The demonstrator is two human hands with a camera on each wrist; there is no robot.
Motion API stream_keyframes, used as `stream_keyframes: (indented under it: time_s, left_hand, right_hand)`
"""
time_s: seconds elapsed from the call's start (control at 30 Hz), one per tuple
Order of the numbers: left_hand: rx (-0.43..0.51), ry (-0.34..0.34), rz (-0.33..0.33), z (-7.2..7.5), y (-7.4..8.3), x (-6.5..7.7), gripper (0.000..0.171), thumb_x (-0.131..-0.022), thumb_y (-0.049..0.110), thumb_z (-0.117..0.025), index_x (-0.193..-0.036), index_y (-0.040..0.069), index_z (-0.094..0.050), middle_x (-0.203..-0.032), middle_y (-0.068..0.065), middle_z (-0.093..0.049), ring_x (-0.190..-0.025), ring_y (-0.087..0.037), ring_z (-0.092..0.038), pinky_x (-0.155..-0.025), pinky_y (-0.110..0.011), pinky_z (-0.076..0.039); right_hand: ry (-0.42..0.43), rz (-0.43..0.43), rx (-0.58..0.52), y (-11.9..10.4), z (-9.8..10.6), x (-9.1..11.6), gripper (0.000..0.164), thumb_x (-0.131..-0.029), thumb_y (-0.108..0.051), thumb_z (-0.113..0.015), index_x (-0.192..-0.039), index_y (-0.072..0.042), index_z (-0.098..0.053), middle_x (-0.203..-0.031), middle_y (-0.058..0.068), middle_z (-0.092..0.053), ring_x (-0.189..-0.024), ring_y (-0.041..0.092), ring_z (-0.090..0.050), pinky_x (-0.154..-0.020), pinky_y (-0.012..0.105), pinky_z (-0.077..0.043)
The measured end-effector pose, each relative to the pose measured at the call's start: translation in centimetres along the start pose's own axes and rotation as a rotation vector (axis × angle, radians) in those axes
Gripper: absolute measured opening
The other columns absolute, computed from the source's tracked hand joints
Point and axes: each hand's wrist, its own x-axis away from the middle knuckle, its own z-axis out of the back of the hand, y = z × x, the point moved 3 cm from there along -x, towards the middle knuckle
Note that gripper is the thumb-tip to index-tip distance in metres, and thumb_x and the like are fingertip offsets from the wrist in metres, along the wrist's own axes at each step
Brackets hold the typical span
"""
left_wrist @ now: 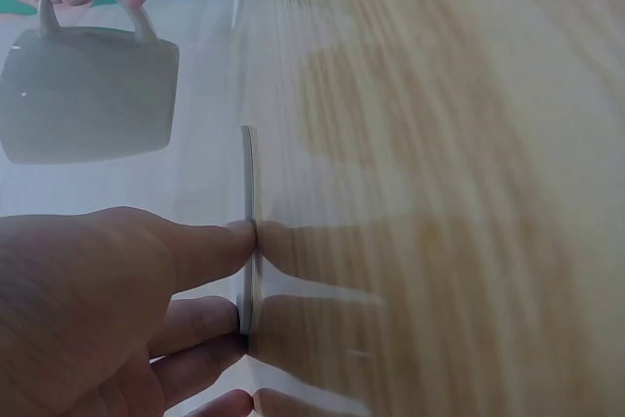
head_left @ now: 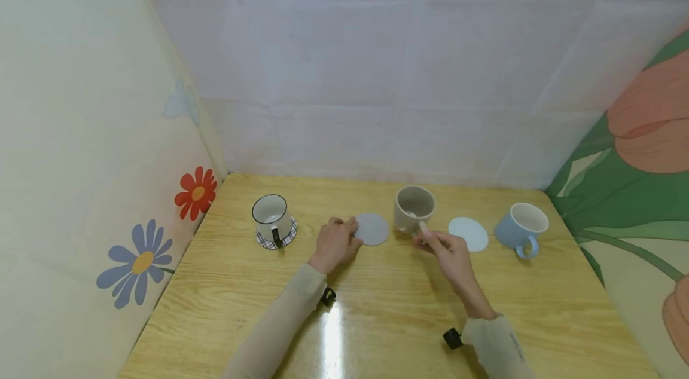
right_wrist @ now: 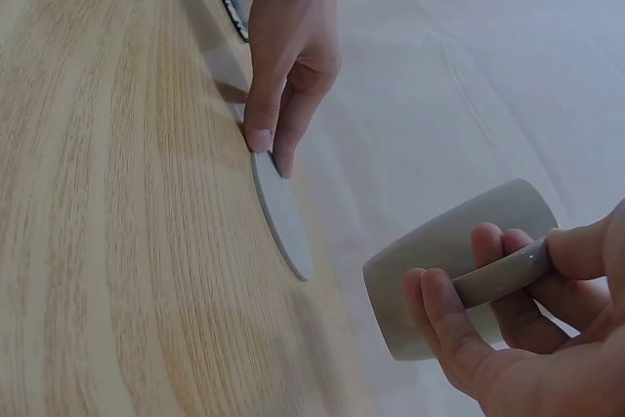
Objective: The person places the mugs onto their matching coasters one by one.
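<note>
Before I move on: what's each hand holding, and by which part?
The right hand grips the beige mug by its handle; the left hand pinches the grey coaster by its edge.

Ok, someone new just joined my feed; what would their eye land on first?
Probably the gray mug, held by its handle in the right hand above the middle of the table, with the left hand gripping the gray coaster beside it. Next, likely the blue mug at the table's right and the red flower on the left wall.
</note>
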Motion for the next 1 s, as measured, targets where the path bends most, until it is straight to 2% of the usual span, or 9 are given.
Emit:
stream_keyframes:
  time_s: [0.17,0.4,0.67,1.0]
  left_hand:
    - [0.035,-0.009,-0.01,0.1,-0.1,0.0,0.025,-0.091,0.033,-0.074,-0.096,0.009,-0.066,-0.144,-0.009,-0.056,-0.128,-0.039,-0.053,-0.101,-0.058,-0.048]
    - [0.137,-0.044,-0.013,-0.1,-0.3,0.0,0.03,-0.093,0.027,-0.072,-0.113,0.005,-0.067,-0.148,-0.013,-0.051,-0.137,-0.041,-0.046,-0.108,-0.059,-0.042]
    - [0.13,-0.05,-0.023,0.0,-0.2,0.2,0.028,-0.093,0.025,-0.072,-0.11,0.004,-0.066,-0.148,-0.015,-0.052,-0.136,-0.043,-0.046,-0.106,-0.06,-0.043]
    - [0.145,-0.083,-0.006,0.0,-0.1,0.1,0.033,-0.095,0.026,-0.07,-0.12,0.005,-0.065,-0.151,-0.015,-0.047,-0.139,-0.043,-0.042,-0.108,-0.06,-0.041]
  right_hand:
    - [-0.008,0.007,-0.017,-0.2,-0.2,-0.1,0.037,-0.106,-0.018,-0.051,-0.107,0.016,-0.066,-0.109,0.034,-0.067,-0.098,0.027,-0.073,-0.089,0.023,-0.056]
    - [-0.008,0.004,-0.038,-0.4,-0.5,-0.3,0.037,-0.105,-0.017,-0.052,-0.108,0.016,-0.066,-0.11,0.035,-0.066,-0.098,0.024,-0.073,-0.09,0.024,-0.056]
    - [-0.02,-0.024,0.007,-0.6,-1.1,-0.5,0.038,-0.106,-0.022,-0.052,-0.108,0.013,-0.067,-0.113,0.031,-0.068,-0.101,0.029,-0.072,-0.094,0.025,-0.054]
    - [-0.034,-0.002,0.002,-0.5,-1.6,-0.8,0.038,-0.105,-0.022,-0.053,-0.106,0.012,-0.068,-0.11,0.033,-0.068,-0.1,0.035,-0.072,-0.09,0.025,-0.056]
